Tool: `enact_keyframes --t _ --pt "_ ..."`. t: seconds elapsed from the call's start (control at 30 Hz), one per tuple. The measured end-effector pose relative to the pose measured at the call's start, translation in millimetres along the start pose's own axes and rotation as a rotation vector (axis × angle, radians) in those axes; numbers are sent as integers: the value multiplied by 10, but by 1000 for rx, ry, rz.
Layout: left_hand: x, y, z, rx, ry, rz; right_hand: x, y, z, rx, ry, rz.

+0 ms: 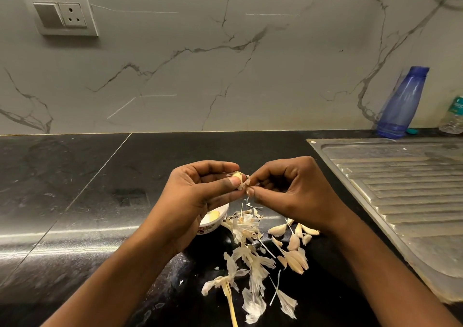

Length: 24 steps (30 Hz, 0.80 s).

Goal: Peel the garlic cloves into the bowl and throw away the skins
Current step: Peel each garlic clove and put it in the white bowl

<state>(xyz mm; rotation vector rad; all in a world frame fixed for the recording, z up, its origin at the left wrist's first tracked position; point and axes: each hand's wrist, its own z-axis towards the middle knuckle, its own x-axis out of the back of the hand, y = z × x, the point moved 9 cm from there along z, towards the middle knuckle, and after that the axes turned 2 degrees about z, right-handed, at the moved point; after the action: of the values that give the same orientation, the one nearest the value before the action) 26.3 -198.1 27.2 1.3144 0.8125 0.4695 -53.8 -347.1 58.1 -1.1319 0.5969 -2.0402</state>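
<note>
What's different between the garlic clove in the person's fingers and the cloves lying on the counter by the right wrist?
The held clove is pinched in the left hand above the black counter; the loose cloves lie untouched on it. The held clove shows bare flesh, with the right hand pinching its curling skin; the loose cloves look fully wrapped. Both are pale garlic, not yet in the bowl.

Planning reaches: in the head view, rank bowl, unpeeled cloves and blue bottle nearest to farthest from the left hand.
1. Bowl, just under the left hand.
2. Unpeeled cloves, lower right of it.
3. Blue bottle, far right, at the back.
</note>
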Motion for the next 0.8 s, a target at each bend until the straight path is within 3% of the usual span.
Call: enact_keyframes --t 0.8 --pt "-16 -39 -3 47 18 -88 -27 11 16 -7 56 21"
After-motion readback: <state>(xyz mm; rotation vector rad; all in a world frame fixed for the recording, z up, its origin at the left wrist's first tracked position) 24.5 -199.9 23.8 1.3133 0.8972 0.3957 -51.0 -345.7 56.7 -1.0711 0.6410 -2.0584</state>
